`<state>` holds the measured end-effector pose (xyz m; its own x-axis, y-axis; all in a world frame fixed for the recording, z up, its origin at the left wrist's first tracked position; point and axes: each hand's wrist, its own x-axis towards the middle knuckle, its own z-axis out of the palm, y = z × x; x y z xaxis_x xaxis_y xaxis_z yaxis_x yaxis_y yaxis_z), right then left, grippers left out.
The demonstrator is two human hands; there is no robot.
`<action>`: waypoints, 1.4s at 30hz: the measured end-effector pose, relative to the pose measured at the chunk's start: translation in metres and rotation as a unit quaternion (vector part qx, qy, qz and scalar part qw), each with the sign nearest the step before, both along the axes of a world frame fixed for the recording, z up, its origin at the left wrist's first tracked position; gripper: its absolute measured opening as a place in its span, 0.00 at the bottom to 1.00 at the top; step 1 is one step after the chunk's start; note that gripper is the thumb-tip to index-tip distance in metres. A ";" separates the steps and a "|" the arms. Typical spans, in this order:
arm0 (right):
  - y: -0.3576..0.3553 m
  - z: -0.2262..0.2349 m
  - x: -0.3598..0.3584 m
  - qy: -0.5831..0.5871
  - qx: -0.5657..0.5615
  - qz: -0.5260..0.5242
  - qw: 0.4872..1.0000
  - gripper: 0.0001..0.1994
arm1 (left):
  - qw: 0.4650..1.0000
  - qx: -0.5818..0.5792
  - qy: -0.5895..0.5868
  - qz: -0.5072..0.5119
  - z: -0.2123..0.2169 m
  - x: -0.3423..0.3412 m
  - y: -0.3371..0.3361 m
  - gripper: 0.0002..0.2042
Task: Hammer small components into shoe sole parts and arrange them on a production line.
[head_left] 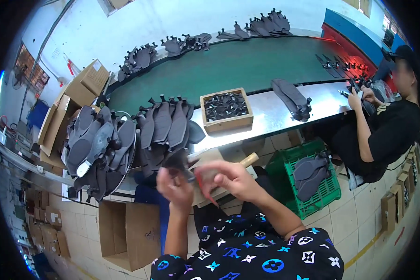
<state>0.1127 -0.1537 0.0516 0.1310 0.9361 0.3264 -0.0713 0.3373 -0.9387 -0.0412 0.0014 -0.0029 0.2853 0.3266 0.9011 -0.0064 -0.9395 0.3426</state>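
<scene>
My left hand (176, 190) is raised over my lap with its fingers closed around a dark grey shoe part (177, 161), whose outline is smeared by motion. Just to the right, my right hand (233, 179) curls its fingers toward it, round a red-handled tool (208, 190) that is blurred and partly hidden. Beneath both hands lies a pale board, and a wooden handle (249, 160) sticks out past my right hand. Grey shoe insoles with heel pieces (162, 123) hang over the bench edge in front of my left hand.
A wooden box (227, 127) of small black parts stands on the metal bench by a green conveyor belt (186, 77). Heaped insoles (81, 151) are at left, above an open carton (137, 233). At right are a green crate (319, 203) and a seated co-worker (382, 130).
</scene>
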 end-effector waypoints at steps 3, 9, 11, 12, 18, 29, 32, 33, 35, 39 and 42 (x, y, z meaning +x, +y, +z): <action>-0.010 -0.055 0.012 -0.582 -0.009 -0.299 0.757 0.39 | 0.975 -0.211 -0.061 0.031 0.078 -0.019 -0.027 0.32; -0.115 -0.137 0.022 -0.539 -0.206 -0.264 0.773 0.16 | 0.874 -0.472 0.040 -0.109 0.067 -0.024 -0.023 0.30; -0.142 -0.157 0.004 -0.446 -0.227 -0.315 0.806 0.14 | 0.895 -0.314 0.316 0.016 0.010 -0.012 -0.011 0.32; -0.156 -0.158 -0.009 -0.362 -0.256 -0.326 0.835 0.13 | 0.876 -0.244 0.404 0.101 -0.017 -0.011 -0.012 0.32; -0.194 -0.135 -0.045 -0.007 -0.251 -0.445 0.860 0.09 | 0.935 -0.050 0.347 0.058 0.056 0.075 -0.005 0.22; -0.175 -0.106 -0.005 0.173 -0.156 -0.439 0.868 0.09 | 0.888 0.046 0.455 -0.048 0.012 0.262 0.068 0.07; -0.168 -0.102 0.004 0.175 -0.147 -0.432 0.872 0.09 | 0.888 0.051 0.456 -0.010 0.013 0.268 0.053 0.08; -0.165 -0.099 0.006 0.177 -0.147 -0.422 0.877 0.09 | 0.888 0.051 0.457 -0.004 0.012 0.267 0.053 0.08; -0.156 -0.096 0.012 0.166 -0.148 -0.412 0.884 0.08 | 0.896 0.055 0.440 0.001 0.014 0.263 0.054 0.08; -0.147 -0.078 0.018 0.103 -0.122 -0.410 0.898 0.08 | 0.946 -0.022 0.314 -0.080 0.033 0.237 0.057 0.10; -0.142 -0.051 0.023 0.048 -0.100 -0.404 0.908 0.09 | 0.971 -0.047 0.196 -0.126 0.063 0.200 0.035 0.06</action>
<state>0.1357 -0.2962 0.0008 0.8208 0.5605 0.1104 0.0385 0.1386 -0.9896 0.1586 0.0361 0.0601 0.6813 0.2784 0.6770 -0.0839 -0.8890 0.4501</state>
